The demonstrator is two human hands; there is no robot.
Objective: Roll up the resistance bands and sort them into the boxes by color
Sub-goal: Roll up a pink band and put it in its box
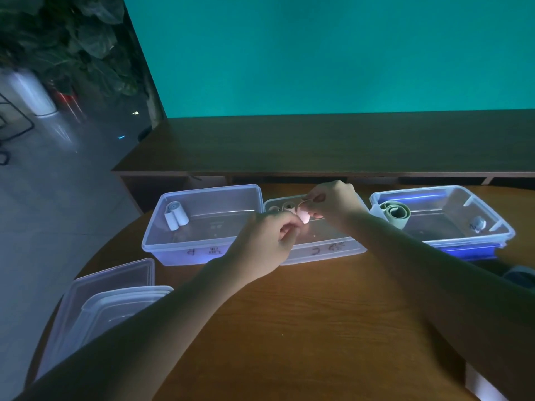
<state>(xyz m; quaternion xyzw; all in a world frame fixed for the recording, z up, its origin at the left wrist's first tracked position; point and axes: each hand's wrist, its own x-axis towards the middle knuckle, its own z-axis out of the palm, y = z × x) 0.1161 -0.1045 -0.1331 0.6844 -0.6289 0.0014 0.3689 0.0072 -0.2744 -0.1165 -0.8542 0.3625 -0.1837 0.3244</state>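
Both hands meet over the middle clear box (324, 250), well above the wooden table (304, 314): the left hand (266, 241) has its fingers curled, pinching the near side of a small pink rolled band (304, 217), while the right hand (333, 202) pinches a thin tan loop, apparently a rubber band (302, 203), just above the roll. At the near left edge of the table lie stacked clear lids (107, 302). Beyond the hands, inside the middle box, two small tan-pink rolls (285, 206) stand on end against its far wall. To the left, touching the middle box, a second clear box (202, 256) holds one pale blue-white roll (176, 215) in its far left corner. To the right, set apart, a third box (463, 241) with blue edges holds a loosely coiled green band (395, 217) at its left end and a small pale object, too blurred to identify, at its right end. Behind the boxes runs a dark wooden shelf (318, 146) below a teal wall (318, 53).
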